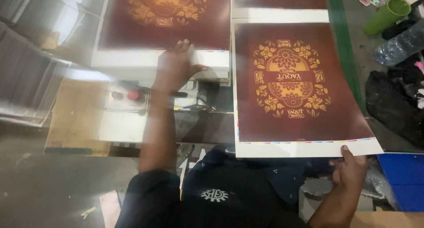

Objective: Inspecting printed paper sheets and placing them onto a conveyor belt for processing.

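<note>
Head view: fingers of the right hand pinch the near right corner of a maroon printed sheet with gold floral ornament. Left hand, fingers spread, presses flat on the near edge of a stack of matching sheets to the left. Far right, a green cup lies beside a plastic bottle.

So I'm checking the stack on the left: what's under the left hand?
The left hand rests on the white margin of a dark red printed sheet topping a thick white stack of sheets. The sheets beneath are covered; only their edges show.
</note>
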